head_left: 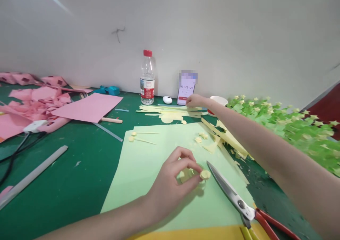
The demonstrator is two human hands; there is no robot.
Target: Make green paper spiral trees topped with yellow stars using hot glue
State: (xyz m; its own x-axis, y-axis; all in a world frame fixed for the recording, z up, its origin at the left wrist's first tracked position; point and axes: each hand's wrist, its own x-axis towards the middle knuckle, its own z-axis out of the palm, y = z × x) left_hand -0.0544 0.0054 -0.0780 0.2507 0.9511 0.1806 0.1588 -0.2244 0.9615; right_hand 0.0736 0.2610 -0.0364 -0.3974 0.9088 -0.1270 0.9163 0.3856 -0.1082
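Note:
My left hand (175,181) is over the light green paper sheet (138,176), its thumb and index finger pinching a small pale yellow paper piece (205,175). My right hand (196,101) reaches to the back, its fingertips at the right part of a pile of pale yellow paper strips (170,109); whether it grips one is hidden. Scissors (233,197) with red handles lie with blades apart, right of my left hand. Two thin strips with rolled ends (132,136) rest on the sheet's upper left. Small folded yellow pieces (199,139) sit at its upper right.
Pink paper (90,107) and pink scraps (39,98) cover the left back. A water bottle (147,79), white case (167,100), phone (186,89) and white bowl (219,100) stand near the wall. Green paper with stars (287,126) is at right; a grey tube (34,176) lies left.

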